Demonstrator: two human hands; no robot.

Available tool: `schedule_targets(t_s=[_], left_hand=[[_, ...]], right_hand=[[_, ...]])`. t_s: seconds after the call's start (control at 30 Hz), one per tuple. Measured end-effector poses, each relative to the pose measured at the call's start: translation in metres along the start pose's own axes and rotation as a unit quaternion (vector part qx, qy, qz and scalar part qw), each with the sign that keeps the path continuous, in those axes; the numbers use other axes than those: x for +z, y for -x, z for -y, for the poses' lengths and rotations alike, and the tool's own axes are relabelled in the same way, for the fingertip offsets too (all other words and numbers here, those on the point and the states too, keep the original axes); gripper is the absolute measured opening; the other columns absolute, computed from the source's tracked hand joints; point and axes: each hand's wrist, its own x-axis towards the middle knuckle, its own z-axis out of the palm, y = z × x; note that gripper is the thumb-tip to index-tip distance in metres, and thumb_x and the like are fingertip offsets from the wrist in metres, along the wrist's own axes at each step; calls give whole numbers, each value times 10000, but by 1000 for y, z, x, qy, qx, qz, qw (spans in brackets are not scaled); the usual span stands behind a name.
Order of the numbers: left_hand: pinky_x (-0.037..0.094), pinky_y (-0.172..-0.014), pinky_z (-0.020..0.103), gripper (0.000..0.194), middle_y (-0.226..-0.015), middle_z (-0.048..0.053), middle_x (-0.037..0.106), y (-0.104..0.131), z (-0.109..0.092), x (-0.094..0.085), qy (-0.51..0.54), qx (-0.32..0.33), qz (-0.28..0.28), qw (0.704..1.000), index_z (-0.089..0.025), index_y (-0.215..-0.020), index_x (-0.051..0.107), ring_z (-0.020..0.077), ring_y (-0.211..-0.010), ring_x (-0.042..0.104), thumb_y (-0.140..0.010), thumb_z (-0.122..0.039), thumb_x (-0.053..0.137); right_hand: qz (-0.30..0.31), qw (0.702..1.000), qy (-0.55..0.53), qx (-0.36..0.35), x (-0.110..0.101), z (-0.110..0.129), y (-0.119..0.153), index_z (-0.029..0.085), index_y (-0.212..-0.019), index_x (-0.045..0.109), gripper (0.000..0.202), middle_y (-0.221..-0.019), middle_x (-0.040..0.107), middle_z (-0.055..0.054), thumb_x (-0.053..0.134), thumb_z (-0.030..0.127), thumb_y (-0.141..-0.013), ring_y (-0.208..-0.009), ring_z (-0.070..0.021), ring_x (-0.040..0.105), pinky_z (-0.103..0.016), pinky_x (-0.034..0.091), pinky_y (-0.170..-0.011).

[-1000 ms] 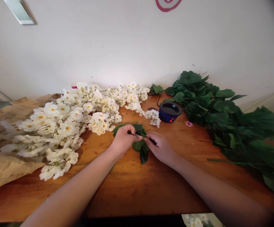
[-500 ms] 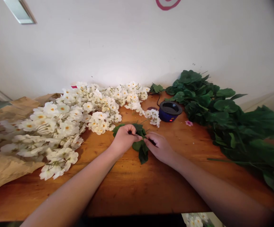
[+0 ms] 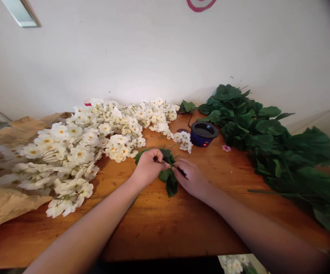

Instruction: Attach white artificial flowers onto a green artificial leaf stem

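Over the middle of the wooden table (image 3: 153, 228), my left hand (image 3: 149, 167) is closed in a pinch on a green leaf sprig (image 3: 171, 184). My right hand (image 3: 190, 176) pinches the same sprig from the other side, its fingertips almost meeting those of the left. Broad dark leaves hang below and spread behind the fingers. The exact spot gripped is partly hidden by my fingers. Just beyond the hands lies a small white flower spray (image 3: 183, 140), beside a blue pot with a black rim (image 3: 204, 133) and a lit red light.
A big heap of white flowers with yellow centres (image 3: 79, 152) covers the left side, partly in brown paper (image 3: 13, 207). Green leaf stems (image 3: 267, 131) are piled on the right. A small pink flower (image 3: 226, 148) lies near the pot. Behind stands a white wall (image 3: 142, 53).
Both hands keep their pinch on the leaf sprig with hardly any movement. The whole view has shifted very slightly.
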Motion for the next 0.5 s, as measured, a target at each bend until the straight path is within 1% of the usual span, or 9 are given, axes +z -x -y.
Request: schedule_targets(t_s=[0.07,0.23,0.33,0.5], left_hand=[[366,-565,227,347,-549,-71,414,0,1,0,1,0,-1,1000,-197,-593,379,96,-554,485,-561,-169,723],[374,-564,228,343,-568,-67,422,0,2,0,-13,-4,10,1000,-191,-579,387,83,-543,455,-546,-158,727],[380,-572,231,354,-561,-67,424,1,0,0,0,-2,-1,1000,-194,-583,376,91,-555,477,-552,-162,727],[380,-573,224,382,-568,-73,417,2,-3,0,36,-2,-1,999,-188,-581,371,72,-541,444,-543,-153,749]], right_hand=[[1,1000,4,-1,0,0,0,212,-744,502,203,-748,499,-19,456,165,-936,-710,-161,522,-289,425,-649],[-4,1000,10,-1,0,0,1,213,-779,518,185,-775,512,-26,447,172,-945,-721,-164,530,-297,439,-659],[2,1000,17,-7,0,0,1,211,-795,530,174,-780,519,-28,448,157,-939,-723,-164,535,-298,443,-660],[-2,999,27,-19,1,0,3,209,-836,550,159,-797,531,-33,446,156,-945,-729,-164,547,-299,460,-668]])
